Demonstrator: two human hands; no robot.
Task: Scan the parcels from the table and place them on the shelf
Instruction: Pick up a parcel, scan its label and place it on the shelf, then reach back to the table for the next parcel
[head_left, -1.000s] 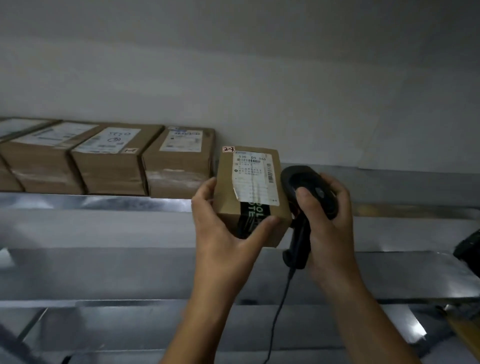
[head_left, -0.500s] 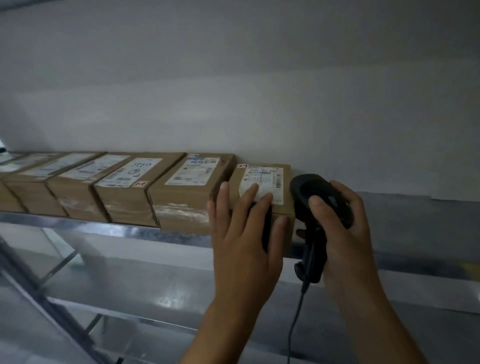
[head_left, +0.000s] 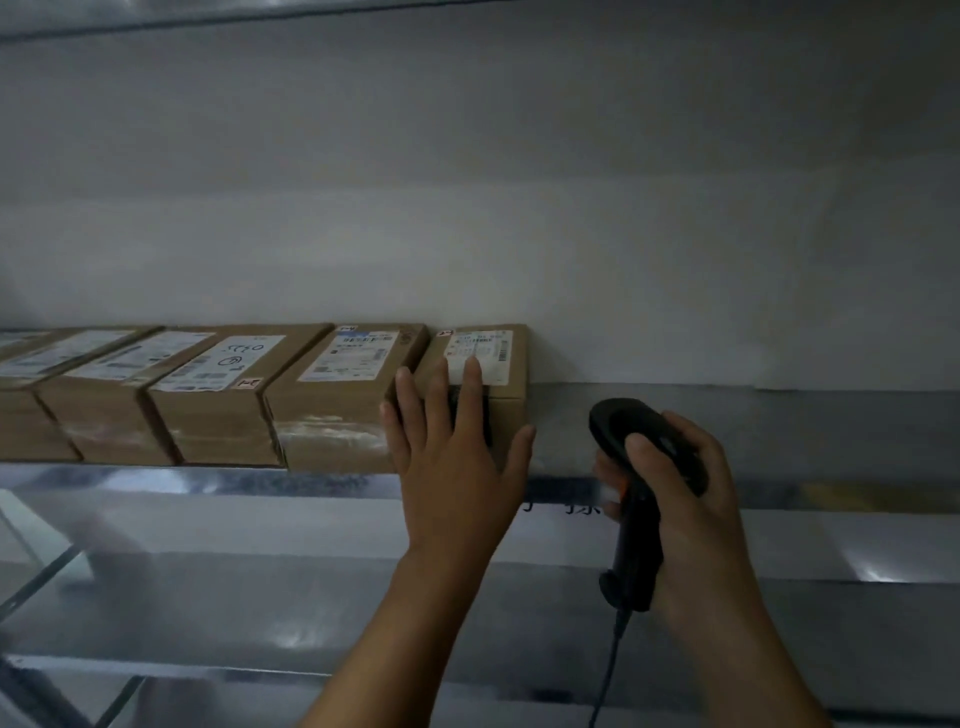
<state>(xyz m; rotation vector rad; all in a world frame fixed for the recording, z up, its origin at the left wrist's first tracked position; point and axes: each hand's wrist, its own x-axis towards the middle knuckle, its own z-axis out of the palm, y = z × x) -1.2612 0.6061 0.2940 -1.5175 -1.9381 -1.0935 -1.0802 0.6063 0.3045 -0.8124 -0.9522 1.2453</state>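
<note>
A small brown parcel (head_left: 506, 364) with a white label stands on the metal shelf (head_left: 727, 415), at the right end of a row of parcels. My left hand (head_left: 457, 457) lies flat against its front face, fingers straight and spread. My right hand (head_left: 675, 493) grips a black barcode scanner (head_left: 634, 431) by its handle, to the right of the parcel and in front of the shelf edge. The scanner's cable hangs down.
Several brown labelled parcels (head_left: 343, 395) line the shelf to the left, side by side. The shelf stretches bare to the right of the small parcel. A white wall (head_left: 519, 208) stands behind. A lower metal shelf level (head_left: 260, 597) and frame struts (head_left: 41, 571) lie below.
The small parcel went from my left hand's grip onto the shelf and slid back against the row. My left hand now presses it flat. The scanner hand has drawn to the right.
</note>
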